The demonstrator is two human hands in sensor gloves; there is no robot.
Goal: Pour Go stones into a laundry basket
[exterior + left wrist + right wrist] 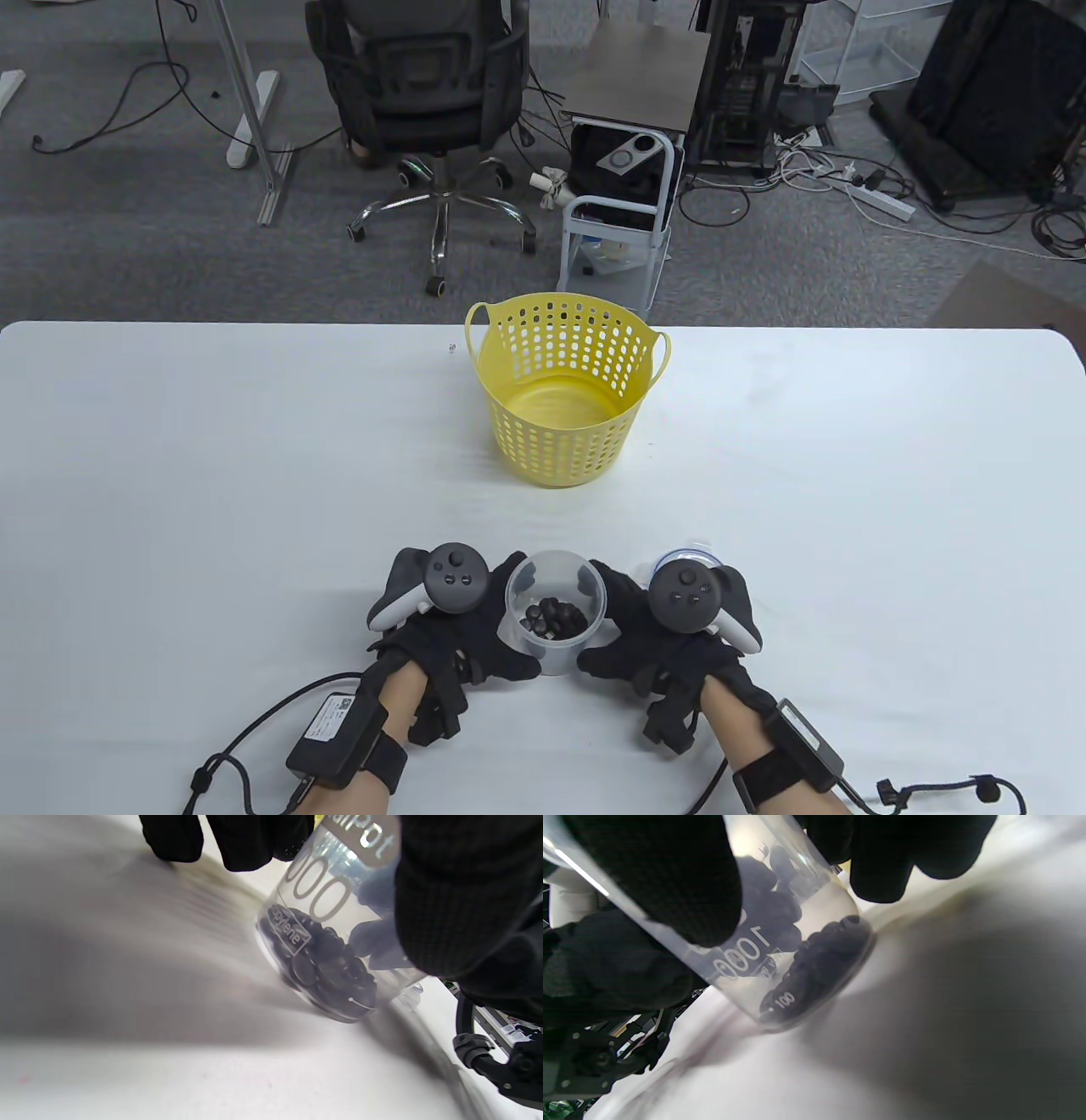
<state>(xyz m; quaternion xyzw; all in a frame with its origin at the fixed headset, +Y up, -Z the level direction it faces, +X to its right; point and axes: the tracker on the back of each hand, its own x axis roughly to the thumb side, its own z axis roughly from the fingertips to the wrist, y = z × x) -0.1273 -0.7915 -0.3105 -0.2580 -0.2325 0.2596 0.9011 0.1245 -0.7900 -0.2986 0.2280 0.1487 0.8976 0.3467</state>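
Now sitting heaped in the bottom of a clear beaker (555,613) near the table's (170,475) front edge: black Go stones (556,620). Gripping the beaker, fingers curling around its sides: left hand (450,632) and right hand (670,637). Standing upright well beyond, apart: yellow laundry basket (567,390).

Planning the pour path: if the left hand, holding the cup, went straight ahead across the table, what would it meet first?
Probably the yellow basket, slightly right of the left hand; bare table lies between, though depth is unclear.
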